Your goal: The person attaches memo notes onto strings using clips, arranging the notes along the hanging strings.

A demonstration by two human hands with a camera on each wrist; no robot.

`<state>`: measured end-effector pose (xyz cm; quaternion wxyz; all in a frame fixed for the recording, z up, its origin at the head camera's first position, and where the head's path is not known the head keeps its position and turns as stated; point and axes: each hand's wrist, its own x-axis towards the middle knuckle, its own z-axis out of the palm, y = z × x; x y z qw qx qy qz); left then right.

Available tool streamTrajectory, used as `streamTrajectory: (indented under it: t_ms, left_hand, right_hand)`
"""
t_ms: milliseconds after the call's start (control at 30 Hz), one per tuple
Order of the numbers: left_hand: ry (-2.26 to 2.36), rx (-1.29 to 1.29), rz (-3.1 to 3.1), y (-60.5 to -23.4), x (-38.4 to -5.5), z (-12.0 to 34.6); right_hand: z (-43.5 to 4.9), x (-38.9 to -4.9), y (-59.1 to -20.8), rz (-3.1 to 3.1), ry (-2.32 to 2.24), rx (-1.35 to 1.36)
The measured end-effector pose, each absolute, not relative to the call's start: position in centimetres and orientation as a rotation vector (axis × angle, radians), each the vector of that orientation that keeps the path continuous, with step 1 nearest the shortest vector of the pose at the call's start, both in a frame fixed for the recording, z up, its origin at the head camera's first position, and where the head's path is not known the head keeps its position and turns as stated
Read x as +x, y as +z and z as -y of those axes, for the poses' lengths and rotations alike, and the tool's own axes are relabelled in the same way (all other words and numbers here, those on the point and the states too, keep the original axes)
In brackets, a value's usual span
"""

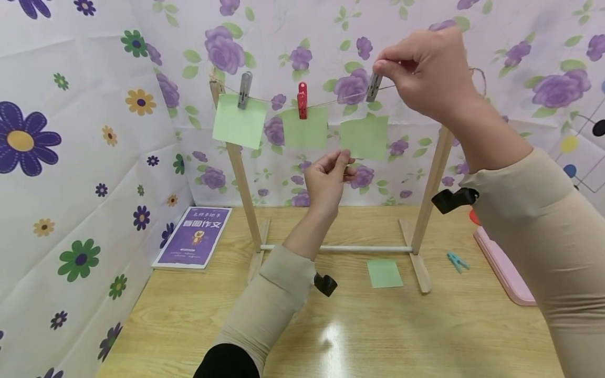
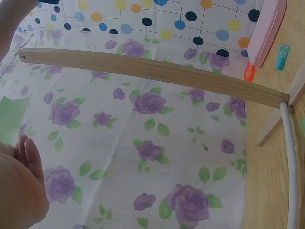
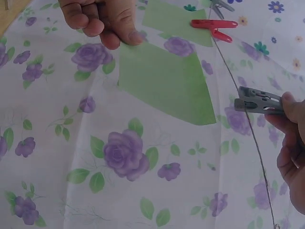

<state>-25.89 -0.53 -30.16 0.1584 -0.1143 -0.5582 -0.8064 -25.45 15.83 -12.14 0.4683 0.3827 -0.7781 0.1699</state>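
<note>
In the head view my left hand (image 1: 328, 178) pinches a light green paper square (image 1: 364, 137) by its lower left corner. My right hand (image 1: 427, 73) grips a grey clothespin (image 1: 374, 87) by its handle end, its tip at the string (image 3: 257, 157). The held paper's top edge hangs below the string, apart from the clothespin in the right wrist view. To the left, another grey clothespin (image 1: 244, 90) fixes a green paper square (image 1: 240, 121) to the string. Between them a red clothespin (image 1: 302, 101) holds another green square (image 1: 304, 127).
The string spans a wooden frame with a left post (image 1: 243, 189), a right post (image 1: 432, 189) and a white bar (image 1: 364, 249). On the table lie a green square (image 1: 385, 273), a blue clothespin (image 1: 457, 261), a pink case (image 1: 506, 270) and a purple book (image 1: 193, 237).
</note>
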Motion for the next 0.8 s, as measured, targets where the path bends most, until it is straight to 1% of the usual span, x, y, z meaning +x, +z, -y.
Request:
streamTrajectory:
  t_ms: [300,800]
  left_hand:
    - [-2.323,-0.331,1.568,-30.13,-26.21,0.63]
    - [-2.331,-0.316,1.521,-29.84,-25.67,0.25]
  right_hand:
    - [-15.48,-25.68,-12.07,2.021,0.430,0.847]
    - [-15.66,-25.72,-12.45,2.091,0.364,0.907]
